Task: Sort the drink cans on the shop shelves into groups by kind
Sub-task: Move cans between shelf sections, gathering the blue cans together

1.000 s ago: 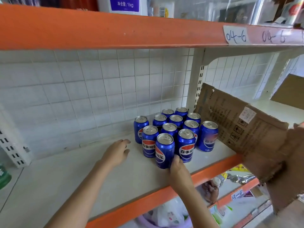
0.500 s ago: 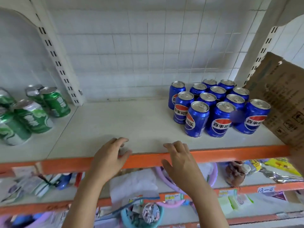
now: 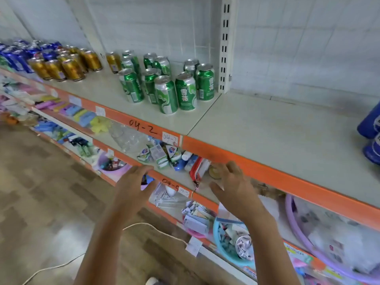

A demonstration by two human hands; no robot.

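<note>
Green cans (image 3: 164,83) standing upright in a loose cluster on the shelf (image 3: 267,128), near its left panel's right end, just left of the slotted upright (image 3: 225,44). Silver tops, green sides with white swirls and white characters; front three closest to the orange lip (image 3: 257,167), but set back from it. Further left along the same shelf, gold cans (image 3: 65,62) in a tight block, one gold can (image 3: 112,61) apart and touching the green group's left side. Beyond those, blue cans (image 3: 18,52) at the far left, blurred. At the right frame edge, two more blue can (image 3: 371,136) bodies, cut off, well apart from the green ones. Between green cluster and right-hand blue cans, a broad stretch of bare shelf board, seam between panels running from the upright toward the lip. White tiled wall (image 3: 298,48) close behind everything.

Below the lip, both hands held out in front of the lower shelves, palms down, touching nothing. Left hand (image 3: 133,188) with fingers straight and together, pointing up toward the lower orange edge, thumb out to the right. Right hand (image 3: 232,186) with fingers loosely spread and slightly bent, tips just under the orange lip, grasping nothing. Forearms rising from the bottom of the frame, roughly parallel. Lower shelves crowded with small packets (image 3: 158,155) and plastic basins (image 3: 232,241); wood-look floor (image 3: 41,202) at left, with a white cord (image 3: 156,228) lying across it.
</note>
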